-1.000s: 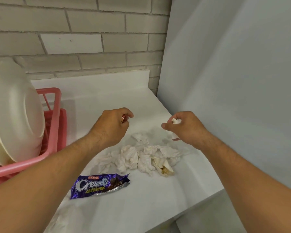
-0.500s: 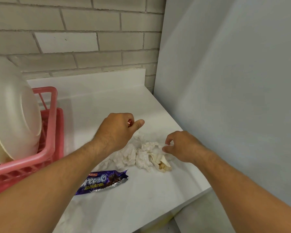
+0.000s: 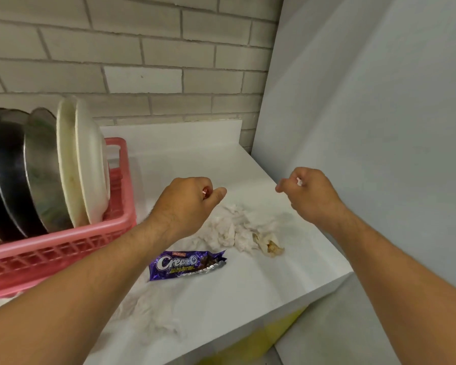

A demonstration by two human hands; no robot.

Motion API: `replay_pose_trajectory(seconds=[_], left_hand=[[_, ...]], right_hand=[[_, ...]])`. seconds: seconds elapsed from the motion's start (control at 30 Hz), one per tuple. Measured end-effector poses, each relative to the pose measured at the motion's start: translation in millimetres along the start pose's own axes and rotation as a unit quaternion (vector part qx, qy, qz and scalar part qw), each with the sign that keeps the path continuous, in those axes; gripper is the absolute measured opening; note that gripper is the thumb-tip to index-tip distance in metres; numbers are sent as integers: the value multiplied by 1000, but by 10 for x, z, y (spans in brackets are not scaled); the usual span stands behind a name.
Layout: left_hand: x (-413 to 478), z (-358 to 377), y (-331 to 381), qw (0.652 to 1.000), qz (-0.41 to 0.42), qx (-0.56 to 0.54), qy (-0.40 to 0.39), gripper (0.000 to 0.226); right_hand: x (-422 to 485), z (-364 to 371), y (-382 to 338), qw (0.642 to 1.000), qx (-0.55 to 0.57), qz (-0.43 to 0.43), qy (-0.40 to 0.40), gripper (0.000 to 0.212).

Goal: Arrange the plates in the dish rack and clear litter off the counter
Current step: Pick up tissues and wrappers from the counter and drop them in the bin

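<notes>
A pink dish rack (image 3: 71, 241) stands at the left of the white counter (image 3: 237, 293). White plates (image 3: 90, 164) and steel plates (image 3: 40, 175) stand upright in it. Crumpled white tissues (image 3: 234, 227) lie mid-counter, with a purple Cream-O wrapper (image 3: 186, 263) in front of them. My left hand (image 3: 187, 204) hovers over the tissues' left side, fingers closed on a small red scrap. My right hand (image 3: 311, 193) is raised above the tissues' right side, pinching a small white scrap.
A grey wall panel (image 3: 366, 127) closes off the right side of the counter. A brick wall (image 3: 142, 61) runs behind. More crumpled tissue (image 3: 148, 314) lies near the front counter edge. Something yellow (image 3: 269, 335) shows below the edge.
My right hand has lifted from the tissue pile with a white scrap pinched in it. My left hand stays closed over the pile. The view swung left, showing more of the rack.
</notes>
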State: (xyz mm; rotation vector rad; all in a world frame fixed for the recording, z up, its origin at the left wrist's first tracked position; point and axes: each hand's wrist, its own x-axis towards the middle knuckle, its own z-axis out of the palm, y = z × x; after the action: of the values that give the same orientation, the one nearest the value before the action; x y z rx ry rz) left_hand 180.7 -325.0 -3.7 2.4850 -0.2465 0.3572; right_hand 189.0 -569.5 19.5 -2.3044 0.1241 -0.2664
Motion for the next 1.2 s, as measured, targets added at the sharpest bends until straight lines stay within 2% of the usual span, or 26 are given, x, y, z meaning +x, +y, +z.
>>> replay_pose_trajectory(seconds=[0.07, 0.17, 0.47, 0.63, 0.8, 0.93, 1.03, 1.2], left_hand=[[-126, -102, -21, 1000, 10, 0, 1, 43], [-345, -198, -54, 1000, 23, 4, -3, 42], [-580, -224, -84, 999, 29, 13, -6, 45], [-540, -66, -101, 1000, -2, 15, -14, 47], [-479, 105, -52, 999, -32, 15, -32, 45], [-469, 201, 30, 997, -51, 22, -45, 42], [-479, 224, 48, 997, -65, 26, -42, 41], [-577, 201, 9, 996, -70, 40, -24, 40]], right_hand=[[-138, 48, -66, 1000, 2, 4, 24, 18], [-397, 186, -29, 997, -65, 19, 40, 22], [-635, 456, 259, 984, -169, 34, -37, 20], [-621, 518, 473, 958, -266, 38, -103, 48], [-500, 535, 574, 928, -346, 19, -137, 60], [-451, 580, 668, 910, -366, -5, -196, 62], [-448, 635, 718, 900, -382, 3, -210, 67], [-481, 654, 740, 911, -358, 8, -203, 61]])
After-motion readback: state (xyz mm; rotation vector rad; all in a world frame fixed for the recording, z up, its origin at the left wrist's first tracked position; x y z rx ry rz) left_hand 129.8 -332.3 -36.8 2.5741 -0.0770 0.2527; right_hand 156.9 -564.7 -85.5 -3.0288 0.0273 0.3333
